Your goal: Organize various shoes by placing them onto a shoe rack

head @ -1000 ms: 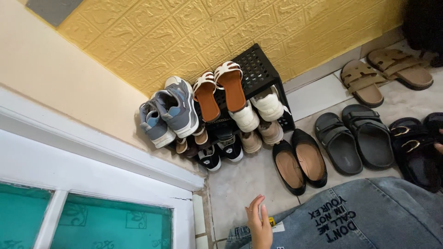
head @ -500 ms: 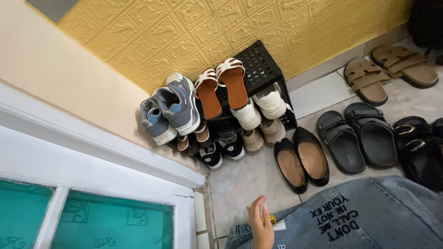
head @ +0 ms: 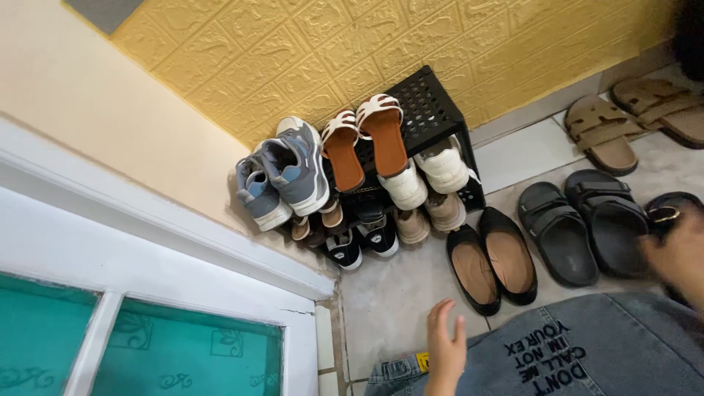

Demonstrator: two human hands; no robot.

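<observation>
The yellow embossed wall (head: pixel 352 51) runs across the top of the view, with a cream wall (head: pixel 88 132) to its left and a white door frame (head: pixel 147 242) holding green patterned glass (head: pixel 183 359) at lower left. The tiled floor (head: pixel 389 301) shows bare room between the door frame and the shoes, below the rack; further right it is lined with footwear. A denim garment (head: pixel 609 345) with dark printed lettering fills the bottom right, a small yellow tag (head: pixel 423 359) at its left edge.

The black shoe rack (head: pixel 429 103) stands against the yellow wall. On its top lie brown sandals with white straps (head: pixel 363 143), with grey and blue sneakers (head: pixel 282 176) just beside them on the left and white shoes (head: pixel 425 176) at the right front edge. Smaller shoes sit in the lower level, partly hidden.

On the floor to the right, tan sandals (head: pixel 623 121) lie near the wall, black strap sandals (head: pixel 583 224) below them, and black flat shoes (head: pixel 491 260) closest to the rack.

The left hand (head: pixel 446 348) is raised over the bare floor, fingers spread open and holding nothing, nearest the black flat shoes but apart from them. The right hand (head: pixel 678 253) is blurred at the right edge beside a black shoe with a gold buckle (head: pixel 671 209); whether it grips anything cannot be told.
</observation>
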